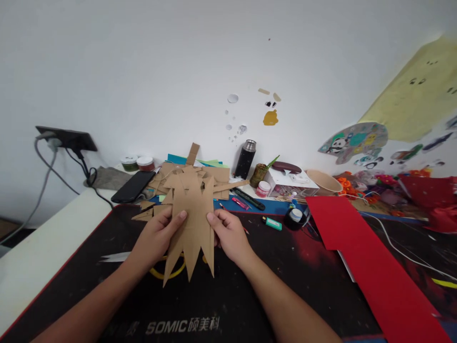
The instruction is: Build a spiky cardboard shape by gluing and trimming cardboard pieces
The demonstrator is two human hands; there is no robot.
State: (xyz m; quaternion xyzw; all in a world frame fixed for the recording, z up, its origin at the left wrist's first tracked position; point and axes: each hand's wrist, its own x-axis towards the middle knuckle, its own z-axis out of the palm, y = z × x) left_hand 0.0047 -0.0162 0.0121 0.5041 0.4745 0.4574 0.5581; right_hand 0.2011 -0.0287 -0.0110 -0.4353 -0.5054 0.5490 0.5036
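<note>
Between my two hands is a brown cardboard piece (pixel 193 224) cut into pointed spikes along its lower and upper ends. My left hand (pixel 159 231) pinches its left edge, thumb on the front face. On the opposite edge, my right hand (pixel 228 233) grips it the same way, fingers partly hidden behind. Beneath the cardboard lie scissors with yellow handles (pixel 157 274), mostly covered by it and my left wrist; their blades (pixel 116 257) show at the left. A pile of cardboard scraps (pixel 221 176) sits just behind the held piece.
A black desk mat (pixel 271 286) covers the table. Red card sheets (pixel 371 257) lie on the right. Toward the wall stand a black thermos (pixel 245 159), a white box (pixel 291 181) and small jars. A phone (pixel 134 186) rests at left, near cables. A green lighter (pixel 273 223) lies right of centre.
</note>
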